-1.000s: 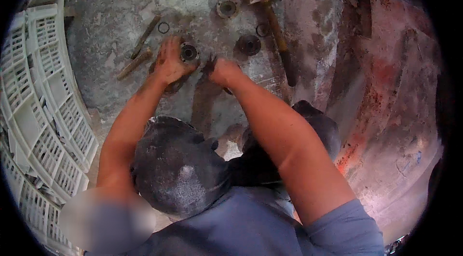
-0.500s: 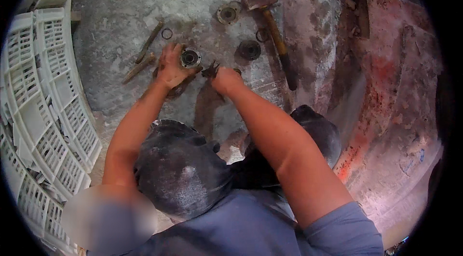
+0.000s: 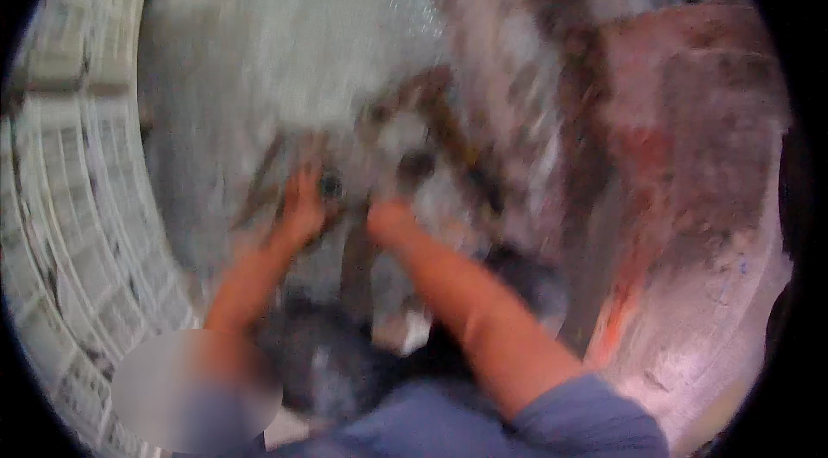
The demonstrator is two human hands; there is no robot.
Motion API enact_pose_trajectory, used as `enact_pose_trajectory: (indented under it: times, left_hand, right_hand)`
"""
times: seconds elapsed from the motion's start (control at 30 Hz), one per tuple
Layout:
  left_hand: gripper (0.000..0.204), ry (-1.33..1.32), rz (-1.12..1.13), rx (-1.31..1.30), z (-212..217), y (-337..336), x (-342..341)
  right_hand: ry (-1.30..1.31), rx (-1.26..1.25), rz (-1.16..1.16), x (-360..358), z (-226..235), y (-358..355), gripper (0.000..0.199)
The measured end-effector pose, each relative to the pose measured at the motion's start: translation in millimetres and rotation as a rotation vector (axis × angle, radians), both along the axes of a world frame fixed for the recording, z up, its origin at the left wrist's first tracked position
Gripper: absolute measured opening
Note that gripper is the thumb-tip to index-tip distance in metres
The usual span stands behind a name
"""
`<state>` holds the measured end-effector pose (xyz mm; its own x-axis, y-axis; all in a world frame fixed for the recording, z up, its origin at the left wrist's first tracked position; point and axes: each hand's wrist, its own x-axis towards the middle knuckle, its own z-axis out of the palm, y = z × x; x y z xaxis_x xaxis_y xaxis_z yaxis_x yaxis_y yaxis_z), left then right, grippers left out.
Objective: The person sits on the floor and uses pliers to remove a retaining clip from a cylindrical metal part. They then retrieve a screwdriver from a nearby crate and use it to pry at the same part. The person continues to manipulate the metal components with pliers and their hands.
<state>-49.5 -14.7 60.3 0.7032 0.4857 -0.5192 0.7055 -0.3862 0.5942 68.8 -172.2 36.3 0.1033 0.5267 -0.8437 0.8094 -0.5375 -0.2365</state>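
Note:
Motion smears the whole view. My left hand (image 3: 304, 203) lies beside a round metal part (image 3: 331, 187) with a dark centre, on the floor. Its fingers point away from me along the part's left side; blur hides whether they grip it. Just right of it, my right hand (image 3: 391, 218) is closed in a fist. The dark metal tool with jaws in it, like pliers, shows clearly only in the earlier picture. Beyond the right hand sits a dark round part (image 3: 416, 165). A hammer (image 3: 470, 166) lies to the right, its head farther off.
White slatted plastic crates (image 3: 69, 191) line the left side. Narrow sticks or bars (image 3: 261, 172) lie left of my left hand. A large reddish, rough-surfaced block (image 3: 681, 156) fills the right side. My dark-clad knees (image 3: 315, 354) are below my forearms.
The view has shifted and blurred, so the floor, the parts and both hands sit lower in it. Both hands stay near the same round part.

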Motion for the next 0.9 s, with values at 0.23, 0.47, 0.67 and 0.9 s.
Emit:
enact_pose_trajectory:
  times: [0.23,0.47,0.67,0.9]
  left_hand:
    - [0.090,0.215,-0.359,0.079,45,68,10]
    - [0.064,0.286,-0.053,-0.003,203,70,-49]
    - [0.054,0.315,0.128,0.023,315,28,-216]
    - [0.046,0.425,0.405,-0.130,498,77,-212]
  right_hand:
    - [0.005,0.136,-0.591,106,116,43,0.046]
    - [0.053,0.094,-1.005,132,208,-72,0.041]
    - [0.094,0.006,-1.430,65,308,-266,0.033]
    - [0.089,-0.262,-1.770,-49,507,-288,0.035]
